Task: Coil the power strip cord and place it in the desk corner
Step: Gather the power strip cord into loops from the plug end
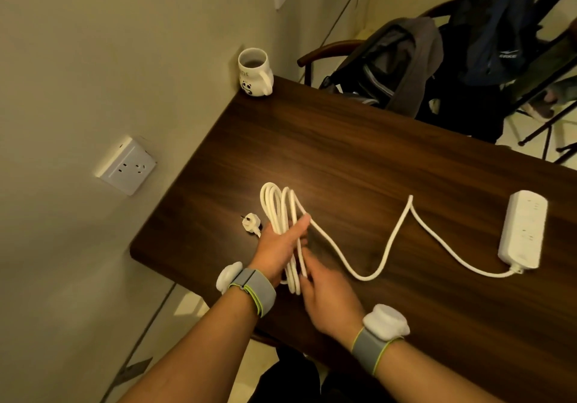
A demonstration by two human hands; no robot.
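Observation:
A white power strip (524,228) lies flat near the right edge of the dark wooden desk (359,153). Its white cord (393,237) snakes left across the desk in a zigzag. Several long loops of the cord (274,203) are gathered in my left hand (281,243), which is shut around them just above the desk. My right hand (324,296) pinches the lower end of the loops below the left hand. The white plug (251,223) rests on the desk just left of my left hand.
A white panda mug (254,72) stands in the far desk corner by the wall. A wall socket (126,165) sits left of the desk. A chair with a grey bag (396,65) stands behind the far edge. Both wrists wear grey bands.

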